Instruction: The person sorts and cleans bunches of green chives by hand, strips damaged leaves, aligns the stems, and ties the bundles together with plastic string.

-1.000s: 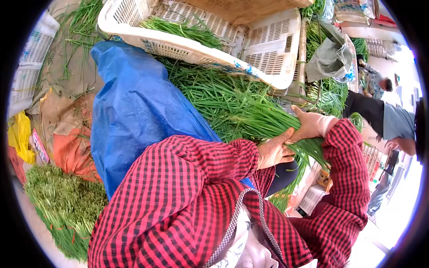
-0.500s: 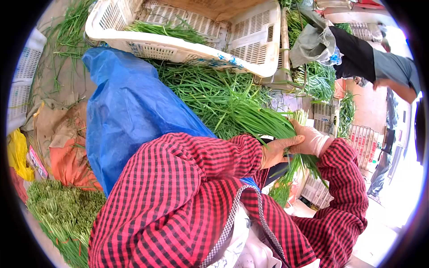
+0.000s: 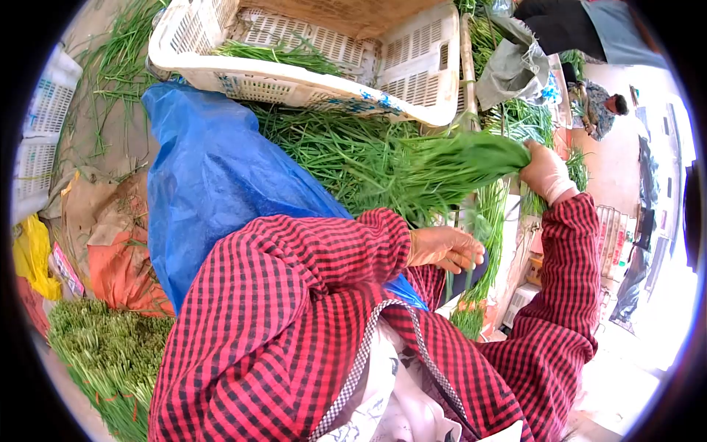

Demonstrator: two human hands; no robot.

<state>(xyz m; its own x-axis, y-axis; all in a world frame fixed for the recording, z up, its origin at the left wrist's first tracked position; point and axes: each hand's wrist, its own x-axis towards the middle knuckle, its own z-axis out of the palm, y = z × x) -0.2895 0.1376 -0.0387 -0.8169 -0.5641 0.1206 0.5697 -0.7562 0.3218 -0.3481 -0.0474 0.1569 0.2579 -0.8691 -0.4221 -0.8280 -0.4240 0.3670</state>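
Note:
My right hand (image 3: 545, 173), in a pale glove, is closed round the base end of a bunch of green chives (image 3: 471, 158). The bunch's leaves fan out leftward over a heap of loose chives (image 3: 346, 158). Lower and nearer to me, my left hand (image 3: 445, 247) is held apart from the bunch, its fingers loosely extended. A few blurred green blades (image 3: 480, 228) hang or fall beside its fingertips. A blue plastic sheet (image 3: 213, 184) lies over my lap, left of the heap.
A white plastic crate (image 3: 309, 77) with some chives inside stands beyond the heap. Stacked chives (image 3: 103, 353) lie at lower left, near an orange sack (image 3: 125, 272) and a yellow bag (image 3: 33, 254). A standing person (image 3: 567, 29) and another person (image 3: 600, 110) are at upper right.
My right hand has lifted the bunch up and away to the right. My left hand has come off the bunch and drawn back left. The standing person has shifted upward in view.

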